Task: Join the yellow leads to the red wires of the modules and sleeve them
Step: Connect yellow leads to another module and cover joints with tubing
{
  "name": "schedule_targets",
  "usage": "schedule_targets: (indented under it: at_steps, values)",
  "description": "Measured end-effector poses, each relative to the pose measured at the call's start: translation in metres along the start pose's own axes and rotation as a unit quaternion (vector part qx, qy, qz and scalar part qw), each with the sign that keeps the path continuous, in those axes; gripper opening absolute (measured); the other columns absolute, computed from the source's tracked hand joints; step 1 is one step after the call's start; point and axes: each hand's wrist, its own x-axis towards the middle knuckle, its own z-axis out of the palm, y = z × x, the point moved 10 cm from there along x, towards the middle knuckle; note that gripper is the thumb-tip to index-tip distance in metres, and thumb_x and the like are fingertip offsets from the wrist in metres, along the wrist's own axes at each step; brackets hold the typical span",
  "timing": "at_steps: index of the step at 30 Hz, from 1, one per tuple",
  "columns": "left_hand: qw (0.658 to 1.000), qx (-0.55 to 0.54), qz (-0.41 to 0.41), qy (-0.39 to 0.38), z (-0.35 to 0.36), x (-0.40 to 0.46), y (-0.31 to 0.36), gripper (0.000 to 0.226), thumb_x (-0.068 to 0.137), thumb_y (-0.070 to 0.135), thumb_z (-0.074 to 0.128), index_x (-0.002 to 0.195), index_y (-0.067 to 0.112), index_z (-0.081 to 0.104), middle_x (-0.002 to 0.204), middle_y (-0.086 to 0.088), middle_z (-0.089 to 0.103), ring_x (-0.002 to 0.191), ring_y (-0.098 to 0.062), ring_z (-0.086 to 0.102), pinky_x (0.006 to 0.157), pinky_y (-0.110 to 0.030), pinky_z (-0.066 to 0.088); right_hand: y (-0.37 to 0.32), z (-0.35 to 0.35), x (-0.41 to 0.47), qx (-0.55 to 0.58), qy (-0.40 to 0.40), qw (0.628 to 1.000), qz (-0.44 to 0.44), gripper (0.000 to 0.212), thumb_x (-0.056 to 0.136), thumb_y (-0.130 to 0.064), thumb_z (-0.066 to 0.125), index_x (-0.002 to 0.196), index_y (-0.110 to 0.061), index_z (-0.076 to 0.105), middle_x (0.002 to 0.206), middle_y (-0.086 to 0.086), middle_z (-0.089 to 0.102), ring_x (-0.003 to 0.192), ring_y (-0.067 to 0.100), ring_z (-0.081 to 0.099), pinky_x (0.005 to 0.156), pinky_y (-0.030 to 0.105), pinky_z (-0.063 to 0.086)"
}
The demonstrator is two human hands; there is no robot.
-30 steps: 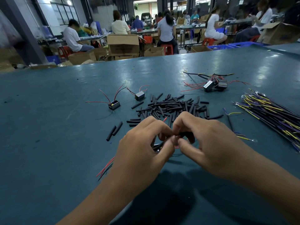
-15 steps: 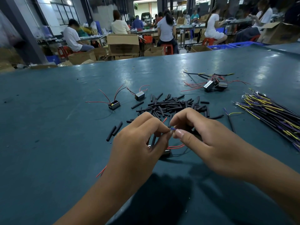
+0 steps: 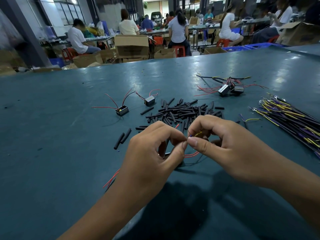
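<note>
Surface: teal table [image 3: 60, 135] filled the view, with seated workers and cardboard boxes [image 3: 131, 46] beyond its far edge.
Sleeves: heap of black sleeve pieces [image 3: 183, 110] lay at the table's middle, just beyond both hands; two loose pieces [image 3: 122, 140] lay left of the left hand.
Spare modules: two small modules [image 3: 122, 110] with red wires stood left of the heap; a tangle of finished modules [image 3: 228, 89] sat toward the far right.
Lead bundle: bundle of yellow and purple leads [image 3: 290, 116] lay along the right edge; one single lead [image 3: 249, 121] lay between it and the heap.
Work piece: yellow lead [image 3: 198, 134] met a red wire [image 3: 191, 155] between the two hands, just above the table near its front middle; the module under the left hand was mostly hidden.
Left hand: left hand [image 3: 152, 156] had thumb and forefinger pinched together on the red wire's end.
Right hand: right hand [image 3: 230, 146] pinched the yellow lead, its thumb tip touching the left thumb.
Obstruction: both hands covered the joint itself, so its state could not be told.
</note>
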Motion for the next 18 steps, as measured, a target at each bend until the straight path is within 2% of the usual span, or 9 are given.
schedule_targets:
  at_steps: [3,9,12,15,16,18]
  values:
    - [0.999,0.025,0.023,0.008,-0.001,0.000,0.003,0.003,0.084,0.013,0.071,0.082,0.016,0.072,0.077,0.008,0.062,0.067,-0.014,0.054,0.060,-0.013,0.034,0.000,0.000,0.000,0.005,-0.006,1.000,0.002,0.008,0.093,-0.032,0.062,0.087,-0.028,0.061,0.086,-0.015,0.059,0.084,0.011,0.058,0.066,0.015,0.042]
    - [0.995,0.061,0.065,0.042,-0.004,-0.003,0.011,0.005,0.082,0.006,0.072,0.079,0.010,0.073,0.075,0.003,0.063,0.065,-0.008,0.051,0.059,-0.021,0.040,0.002,0.003,0.001,0.032,-0.016,0.999,0.009,0.013,0.096,-0.027,0.062,0.084,-0.024,0.061,0.079,-0.015,0.059,0.074,0.008,0.055,0.064,0.022,0.044]
    - [0.998,-0.061,-0.010,0.025,-0.002,-0.004,-0.004,0.008,0.084,0.010,0.072,0.080,0.016,0.075,0.071,0.003,0.065,0.062,-0.011,0.058,0.054,-0.023,0.043,0.002,0.003,0.001,0.066,-0.022,0.997,0.015,0.013,0.096,-0.024,0.062,0.083,-0.022,0.062,0.074,-0.014,0.058,0.063,0.001,0.050,0.056,0.012,0.037]
    - [0.978,-0.186,-0.094,0.011,0.002,-0.005,-0.021,0.014,0.087,0.005,0.074,0.079,0.017,0.076,0.068,-0.006,0.067,0.057,-0.002,0.056,0.052,-0.011,0.043,-0.002,0.000,0.001,0.059,-0.006,0.998,0.005,0.014,0.097,-0.026,0.063,0.083,-0.023,0.062,0.076,-0.014,0.058,0.068,0.004,0.053,0.061,0.011,0.038]
    - [0.980,-0.178,-0.090,0.013,0.001,-0.005,-0.021,0.015,0.087,0.005,0.073,0.079,0.017,0.076,0.068,-0.006,0.067,0.057,-0.002,0.055,0.053,-0.010,0.043,-0.003,-0.001,0.002,0.045,0.003,0.999,-0.001,0.013,0.095,-0.030,0.062,0.083,-0.024,0.061,0.078,-0.015,0.057,0.073,0.007,0.054,0.064,0.012,0.039]
    - [0.996,-0.077,-0.023,0.026,-0.004,-0.002,-0.008,0.012,0.086,0.007,0.072,0.081,0.017,0.076,0.069,0.001,0.065,0.058,-0.005,0.055,0.055,-0.015,0.042,-0.004,-0.002,0.002,0.027,0.015,0.999,-0.006,0.011,0.091,-0.033,0.059,0.082,-0.026,0.060,0.080,-0.014,0.056,0.077,0.010,0.054,0.066,0.013,0.039]
